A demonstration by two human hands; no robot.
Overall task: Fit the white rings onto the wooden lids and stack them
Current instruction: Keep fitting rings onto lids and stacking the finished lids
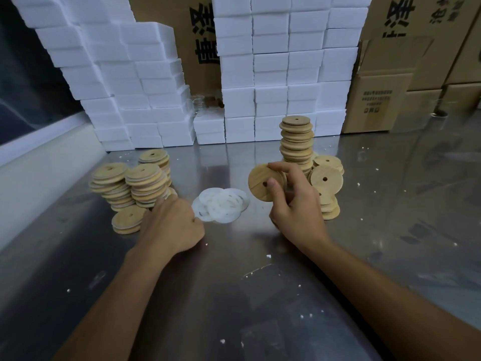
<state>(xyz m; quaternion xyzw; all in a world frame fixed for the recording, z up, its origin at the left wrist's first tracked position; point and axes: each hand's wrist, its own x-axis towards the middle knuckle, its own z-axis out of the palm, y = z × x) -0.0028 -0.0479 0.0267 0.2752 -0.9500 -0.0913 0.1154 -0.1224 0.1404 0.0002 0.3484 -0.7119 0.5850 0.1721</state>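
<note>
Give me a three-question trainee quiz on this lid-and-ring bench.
1. True or false: the right hand holds a wooden lid up off the steel table.
2. The pile of white rings lies: A) between the two hands, B) on top of the tall lid stack, C) on the foam blocks.
3. Fill in: the left hand is at the ring pile's ___ edge.

Key: 1 true; 2 A; 3 left.

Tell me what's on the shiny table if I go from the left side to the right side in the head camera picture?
Stacks of wooden lids → left hand → pile of white rings → lid held up by the right hand → tall lid stack → brown cardboard box.
</note>
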